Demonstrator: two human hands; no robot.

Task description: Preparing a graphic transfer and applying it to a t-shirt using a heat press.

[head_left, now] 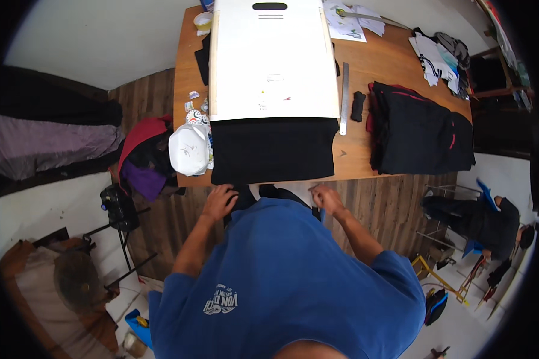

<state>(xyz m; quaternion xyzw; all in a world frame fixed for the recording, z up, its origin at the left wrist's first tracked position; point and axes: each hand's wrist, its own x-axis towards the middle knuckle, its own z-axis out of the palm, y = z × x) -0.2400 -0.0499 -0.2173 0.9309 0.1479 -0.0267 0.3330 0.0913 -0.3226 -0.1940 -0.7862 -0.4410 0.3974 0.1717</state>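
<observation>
My left hand [220, 201] is just off the front edge of the wooden table [353, 158], beside black cloth [244, 196] at my lap. Its fingers look apart, and I see nothing between them. On the other side of my body, my right hand [328, 199] has its fingers curled together near a pale surface [299, 189] below the edge. Whatever they may hold is too small to make out. Ahead of both hands a black fabric piece [272, 149] lies flat along the table front. A large white panel [275, 66] covers its far part.
Left of the fabric stands a white container [189, 149]. A metal ruler [344, 99], a small black roll [358, 106] and a stack of dark garments [419, 131] lie to the right. A co-worker [491, 218] stands at the far right; a black tripod-like stand [121, 206] is left.
</observation>
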